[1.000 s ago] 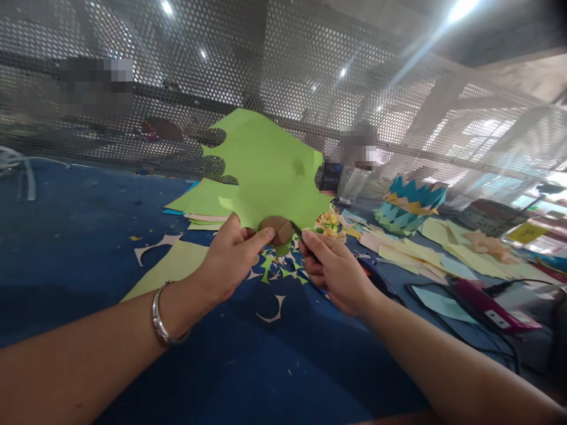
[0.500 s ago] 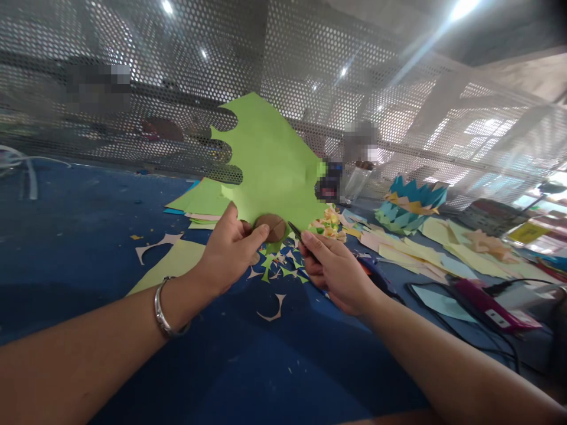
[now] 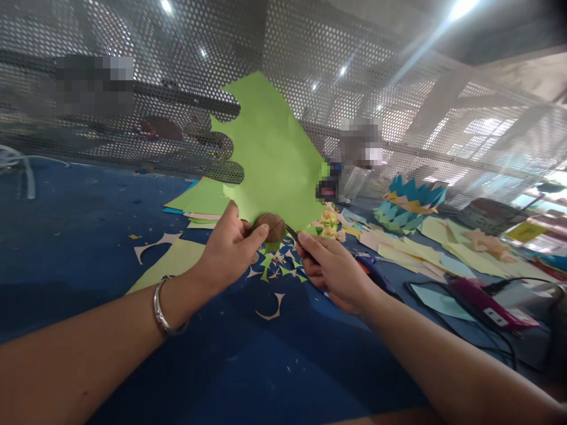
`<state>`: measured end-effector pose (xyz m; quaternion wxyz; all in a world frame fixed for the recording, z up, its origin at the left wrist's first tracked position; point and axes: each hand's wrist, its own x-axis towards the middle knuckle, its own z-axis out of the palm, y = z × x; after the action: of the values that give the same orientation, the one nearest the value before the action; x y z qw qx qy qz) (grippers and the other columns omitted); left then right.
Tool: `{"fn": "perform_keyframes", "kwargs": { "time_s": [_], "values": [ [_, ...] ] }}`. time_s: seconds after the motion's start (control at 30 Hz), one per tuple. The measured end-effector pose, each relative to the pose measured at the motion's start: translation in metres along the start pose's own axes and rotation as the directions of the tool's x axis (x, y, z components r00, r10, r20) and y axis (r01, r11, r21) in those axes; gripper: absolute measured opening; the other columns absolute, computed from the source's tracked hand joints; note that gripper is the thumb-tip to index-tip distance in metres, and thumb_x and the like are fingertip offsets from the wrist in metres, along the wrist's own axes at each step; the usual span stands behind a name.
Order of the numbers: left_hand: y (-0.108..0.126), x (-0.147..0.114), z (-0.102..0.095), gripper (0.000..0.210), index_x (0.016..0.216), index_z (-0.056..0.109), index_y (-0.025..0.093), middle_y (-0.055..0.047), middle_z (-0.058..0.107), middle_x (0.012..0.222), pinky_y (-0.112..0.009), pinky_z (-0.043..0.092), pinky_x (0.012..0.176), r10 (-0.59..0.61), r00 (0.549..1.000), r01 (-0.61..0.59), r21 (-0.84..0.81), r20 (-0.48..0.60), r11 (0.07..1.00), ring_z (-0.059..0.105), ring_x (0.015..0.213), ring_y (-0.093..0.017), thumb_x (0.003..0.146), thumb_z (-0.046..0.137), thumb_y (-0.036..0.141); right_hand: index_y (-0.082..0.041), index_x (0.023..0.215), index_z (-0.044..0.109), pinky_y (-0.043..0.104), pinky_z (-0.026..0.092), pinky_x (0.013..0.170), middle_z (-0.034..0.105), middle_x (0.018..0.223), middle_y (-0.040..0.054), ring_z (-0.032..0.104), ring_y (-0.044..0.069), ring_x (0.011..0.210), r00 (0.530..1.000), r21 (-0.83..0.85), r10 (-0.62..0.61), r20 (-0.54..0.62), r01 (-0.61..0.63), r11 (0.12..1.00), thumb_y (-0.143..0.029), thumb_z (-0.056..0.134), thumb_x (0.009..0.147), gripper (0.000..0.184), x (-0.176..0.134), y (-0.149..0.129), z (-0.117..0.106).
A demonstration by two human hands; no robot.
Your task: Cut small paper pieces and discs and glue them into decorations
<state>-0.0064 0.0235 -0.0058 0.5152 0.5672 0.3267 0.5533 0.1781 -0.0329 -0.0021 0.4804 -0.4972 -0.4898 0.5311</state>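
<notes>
My left hand [image 3: 234, 239] pinches a large sheet of green paper [image 3: 274, 153] together with a brown round piece [image 3: 271, 229] laid against its lower edge. The sheet stands upright, and several rounded notches are cut out of its left side. In my right hand [image 3: 330, 260] are small dark scissors [image 3: 292, 232], their blades at the paper's edge just right of the brown round. The scissors' handles are hidden by my fingers. Below both hands, green and pale paper scraps [image 3: 279, 265] lie scattered on the blue table [image 3: 212, 366].
Stacked coloured sheets [image 3: 201, 198] and a pale yellow sheet [image 3: 170, 265] lie at left. To the right are a blue paper crown [image 3: 410, 203], loose pale sheets [image 3: 398, 251] and a magenta power strip [image 3: 491, 304] with black cables. A perforated metal screen [image 3: 177, 77] stands behind.
The green paper has tilted up slightly, its top corner now higher. The scissor blades look closer together. Both hands are almost where they were.
</notes>
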Motion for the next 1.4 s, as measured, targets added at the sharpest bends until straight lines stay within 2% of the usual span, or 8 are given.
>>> {"fn": "perform_keyframes", "kwargs": {
  "time_s": [0.17,0.3,0.53,0.67,0.77,0.93,1.17,1.4],
  "values": [
    [0.004,-0.001,0.001,0.033,0.097,0.049,0.022,0.004,0.060,0.063,-0.020,0.030,0.041,0.077,0.994,-0.090,0.172,0.081,0.981,0.052,0.048,-0.010,0.081,0.077,0.024,-0.020,0.076,0.049,0.017,0.011,0.040,0.028,0.056,-0.0105,0.017,0.005,0.048,1.000,0.004,-0.003,-0.009,0.003,1.000,-0.061,0.065,0.091,0.046,0.000,-0.001,-0.001],
    [0.006,-0.002,0.003,0.038,0.097,0.046,0.023,0.001,0.065,0.070,-0.021,0.036,0.044,0.036,0.998,-0.043,0.144,0.050,0.989,0.060,0.054,-0.013,0.080,0.079,0.024,-0.020,0.074,0.049,0.017,0.011,0.041,0.028,0.057,-0.0103,0.017,0.005,0.048,1.000,0.009,-0.008,-0.021,0.009,1.000,-0.063,0.067,0.089,0.048,-0.001,-0.002,-0.001],
    [0.006,0.001,0.002,0.036,0.094,0.045,0.024,0.002,0.065,0.068,-0.023,0.035,0.046,0.033,0.998,-0.026,0.134,-0.052,0.991,0.057,0.054,-0.013,0.081,0.078,0.026,-0.021,0.073,0.049,0.019,0.009,0.041,0.029,0.057,-0.0093,0.017,0.005,0.048,1.000,0.020,0.003,-0.025,-0.002,1.000,-0.062,0.066,0.090,0.047,0.000,-0.003,-0.001],
    [0.005,0.000,-0.002,0.043,0.085,0.039,0.025,0.006,0.055,0.060,-0.023,0.026,0.042,0.090,0.995,-0.078,0.245,-0.039,0.967,0.046,0.044,-0.009,0.077,0.081,0.024,-0.021,0.074,0.049,0.020,0.009,0.041,0.027,0.057,-0.0095,0.016,0.005,0.048,1.000,0.018,-0.003,-0.017,0.003,1.000,-0.062,0.066,0.090,0.048,0.001,-0.002,-0.001],
    [0.003,0.000,-0.004,0.045,0.080,0.036,0.025,0.008,0.049,0.057,-0.024,0.025,0.043,0.154,0.988,-0.134,0.337,-0.033,0.932,0.042,0.044,-0.008,0.079,0.080,0.025,-0.021,0.074,0.050,0.019,0.009,0.041,0.027,0.057,-0.0100,0.016,0.005,0.048,1.000,0.018,0.003,-0.019,-0.003,1.000,-0.064,0.067,0.088,0.049,0.001,-0.001,0.000],
    [0.000,0.000,-0.003,0.041,0.082,0.039,0.024,0.006,0.054,0.061,-0.024,0.025,0.042,0.104,0.994,-0.099,0.242,-0.010,0.965,0.047,0.046,-0.009,0.079,0.080,0.027,-0.020,0.075,0.050,0.018,0.010,0.040,0.027,0.057,-0.0104,0.016,0.005,0.048,1.000,0.016,0.010,-0.022,-0.010,1.000,-0.063,0.068,0.087,0.049,0.000,-0.002,0.000],
    [0.005,-0.004,0.005,0.033,0.098,0.051,0.022,0.004,0.060,0.065,-0.024,0.033,0.047,-0.066,0.990,0.056,0.079,0.128,0.995,0.053,0.052,-0.011,0.081,0.078,0.029,-0.020,0.075,0.051,0.019,0.010,0.041,0.028,0.056,-0.0099,0.016,0.005,0.047,1.000,0.015,-0.005,-0.023,0.005,1.000,-0.062,0.064,0.091,0.046,0.001,-0.001,-0.003],
    [0.005,-0.002,0.006,0.037,0.107,0.056,0.021,0.005,0.059,0.061,-0.024,0.035,0.049,-0.096,0.985,0.091,0.040,0.146,0.995,0.054,0.054,-0.012,0.080,0.080,0.026,-0.020,0.075,0.051,0.018,0.010,0.041,0.029,0.057,-0.0097,0.017,0.005,0.048,1.000,-0.001,-0.023,-0.010,0.023,1.000,-0.060,0.065,0.092,0.046,0.003,0.001,-0.005]
  ]
}}
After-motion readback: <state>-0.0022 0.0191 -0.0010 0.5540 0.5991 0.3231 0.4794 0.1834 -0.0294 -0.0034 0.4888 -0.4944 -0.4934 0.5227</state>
